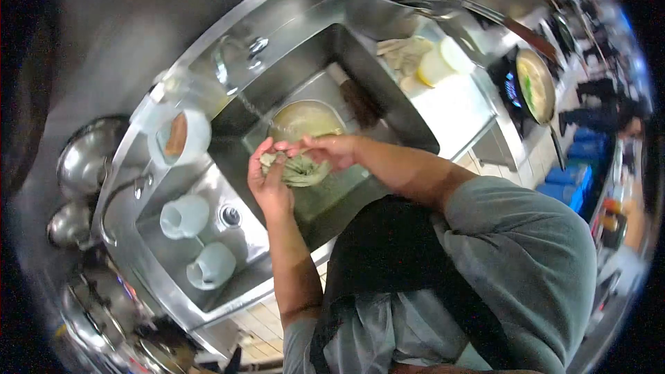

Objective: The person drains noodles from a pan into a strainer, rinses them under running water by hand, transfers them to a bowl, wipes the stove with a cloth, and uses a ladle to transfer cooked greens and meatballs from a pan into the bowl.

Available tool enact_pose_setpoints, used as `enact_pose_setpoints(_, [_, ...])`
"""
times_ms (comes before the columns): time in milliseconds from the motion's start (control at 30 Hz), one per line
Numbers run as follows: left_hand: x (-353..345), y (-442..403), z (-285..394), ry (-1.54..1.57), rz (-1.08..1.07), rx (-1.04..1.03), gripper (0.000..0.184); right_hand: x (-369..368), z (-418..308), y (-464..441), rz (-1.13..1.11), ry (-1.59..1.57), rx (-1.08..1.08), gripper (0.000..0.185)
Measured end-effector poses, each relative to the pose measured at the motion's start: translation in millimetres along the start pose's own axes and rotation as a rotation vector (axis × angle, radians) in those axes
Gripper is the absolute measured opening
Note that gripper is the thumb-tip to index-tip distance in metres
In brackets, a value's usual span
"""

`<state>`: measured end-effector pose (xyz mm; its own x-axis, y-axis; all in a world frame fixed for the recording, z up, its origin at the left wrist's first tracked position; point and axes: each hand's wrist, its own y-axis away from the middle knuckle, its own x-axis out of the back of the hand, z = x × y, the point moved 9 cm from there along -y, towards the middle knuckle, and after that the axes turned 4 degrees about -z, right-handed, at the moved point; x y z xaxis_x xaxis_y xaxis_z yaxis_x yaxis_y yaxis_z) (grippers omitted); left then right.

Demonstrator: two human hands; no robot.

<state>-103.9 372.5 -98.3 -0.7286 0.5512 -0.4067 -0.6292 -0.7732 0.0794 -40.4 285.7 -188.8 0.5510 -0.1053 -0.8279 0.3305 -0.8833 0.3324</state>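
Over the large sink [412, 125], a bunched pale green-grey cloth [305, 170] is held between both hands. My left hand [269, 183] has its fingers curled round the cloth's left side. On the other side, my right hand [336, 151] grips it, with part of the fingers hidden behind the folds. A stream of water [253, 109] runs from the faucet [220, 69] toward the hands. Beyond them in the sink lies a round metal bowl [305, 112] with yellowish liquid. A dark brown object [359, 100], perhaps a brush, rests against the sink's far right side.
Two white jugs [183, 216] lie in the smaller sink at left, near a white tub [201, 140] holding something brown. Beige cloths [402, 54] and a white container [447, 62] sit on the right counter. Farther right, a pan [535, 86] of food stands over blue flames.
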Motion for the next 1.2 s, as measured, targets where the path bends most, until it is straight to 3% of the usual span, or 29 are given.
enact_pose_setpoints(67, [-18.8, -2.2, 4.0, 0.000, -0.085, 0.043, 0.036, -36.4, -14.2, 11.8, -0.095, 0.016, 0.134, 0.062])
enact_pose_setpoints(133, [-33.0, -2.7, 7.3, 0.044, -0.150, 0.036, 0.037, -47.6, -31.5, 27.0, 0.101, 0.424, 0.139, 0.058])
enact_pose_setpoints(167, [-42.2, -2.1, 9.8, 0.070, -0.212, 0.028, 0.036, -46.2, -36.2, 27.0, 0.146, 0.420, 0.177, 0.058])
enact_pose_setpoints(233, [-51.8, -2.6, 11.2, 0.173, -0.303, 0.021, 0.036, -43.4, -47.6, 29.5, 0.320, 0.848, 0.180, 0.056])
enact_pose_setpoints(267, [-52.3, -5.3, 8.3, 0.191, -0.279, 0.041, 0.031, -44.8, -49.8, 35.6, 0.359, 0.847, 0.202, 0.056])
enact_pose_setpoints(367, [-67.8, -6.1, -2.3, 0.210, -0.411, 0.054, 0.027, -51.4, -50.0, 44.1, 0.593, 1.362, 0.352, 0.048])
enact_pose_setpoints(433, [-57.4, -7.5, -34.0, -0.095, -0.295, 0.187, 0.023, -32.5, -25.8, 45.3, 0.746, 1.343, 0.311, 0.045])
enact_pose_setpoints(500, [-49.4, -1.0, -72.9, -0.156, -0.329, 0.272, 0.022, -15.0, -7.6, 53.2, 0.883, 1.311, 0.260, 0.042])
enact_pose_setpoints(567, [-31.6, 8.7, -128.9, -0.222, -0.345, 0.356, 0.020, 2.1, 27.2, 60.6, 0.890, 1.352, -0.016, 0.037])
enact_pose_setpoints(633, [-22.8, 18.7, -159.3, -0.613, -0.406, 0.044, 0.015, 2.9, 51.8, 81.7, 0.886, 1.407, -0.117, 0.036])
enact_pose_setpoints(733, [-16.1, 31.4, -190.7, -0.853, -0.528, 0.061, 0.013, 5.4, 69.9, 81.6, 0.825, 1.486, -0.268, 0.034])
enact_pose_setpoints(767, [-36.1, 57.1, -162.7, -0.712, -0.479, 0.598, 0.013, 8.0, 76.3, 80.7, 0.775, 1.511, -0.338, 0.032])
enact_pose_setpoints(800, [-40.0, 55.0, -152.2, -0.722, -0.487, 0.581, 0.013, 5.3, 75.8, 82.1, 0.787, 1.514, -0.319, 0.032])
enact_pose_setpoints(900, [-66.0, 54.1, -133.2, -0.228, -0.669, 0.671, 0.021, -6.8, 49.3, 110.1, 0.899, 1.451, -0.073, 0.030])
enact_pose_setpoints(933, [-69.1, 58.7, -129.4, -0.238, -0.696, 0.649, 0.021, -9.9, 39.4, 129.7, 0.941, 1.443, -0.017, 0.029])
enact_pose_setpoints(1000, [-69.7, 56.5, -98.2, -0.298, -0.462, 0.354, 0.029, -7.6, 25.1, 179.0, 1.019, 1.441, 0.064, 0.028])
enact_pose_setpoints(1067, [-44.5, 60.5, -114.1, -0.443, -0.360, 0.350, 0.037, 1.9, 19.5, 256.4, 1.245, 1.452, 0.203, 0.039])
enact_pose_setpoints(1133, [-38.5, 80.9, -119.3, -0.397, -0.229, 0.339, 0.037, 23.4, 41.2, 339.3, 1.365, 1.295, 0.153, 0.045])
enact_pose_setpoints(1200, [-58.0, 111.2, -114.8, -0.411, -0.237, 0.270, 0.036, 27.3, 80.4, 433.4, 1.526, 1.130, 0.212, 0.048])
